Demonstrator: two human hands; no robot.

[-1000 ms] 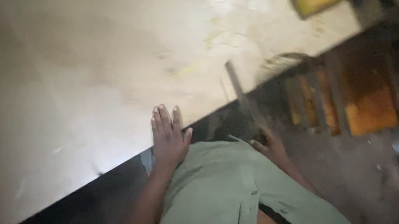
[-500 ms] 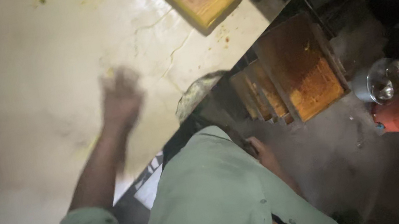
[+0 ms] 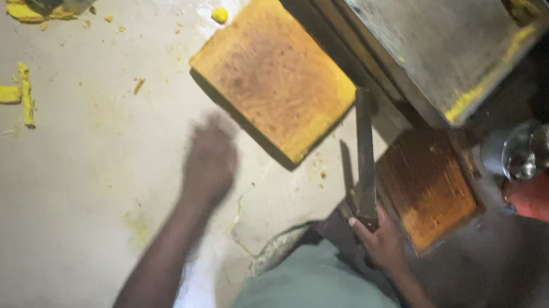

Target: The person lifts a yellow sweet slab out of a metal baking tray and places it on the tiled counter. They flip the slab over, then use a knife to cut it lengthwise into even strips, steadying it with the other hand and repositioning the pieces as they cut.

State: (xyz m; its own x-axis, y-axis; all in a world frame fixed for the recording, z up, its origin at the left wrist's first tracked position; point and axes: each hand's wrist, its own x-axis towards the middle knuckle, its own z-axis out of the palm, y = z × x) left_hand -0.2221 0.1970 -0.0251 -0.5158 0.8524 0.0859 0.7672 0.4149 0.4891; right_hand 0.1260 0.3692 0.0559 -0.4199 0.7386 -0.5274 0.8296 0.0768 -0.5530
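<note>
My left hand [image 3: 210, 161] — blurred, grip unreadable — hovers over the pale bench [image 3: 38, 218] near the square orange-stained wooden board [image 3: 273, 75]. Right hand [image 3: 379, 237] grips a long dark metal blade [image 3: 364, 157] — cutting step; steady the board first.

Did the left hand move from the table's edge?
Yes. The left hand left the near edge of the table and reached farther out over it, toward the orange board.

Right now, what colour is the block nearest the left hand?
Orange-yellow with darker brown staining on top: the block, just beyond the blurred left hand, in the head view.
</note>
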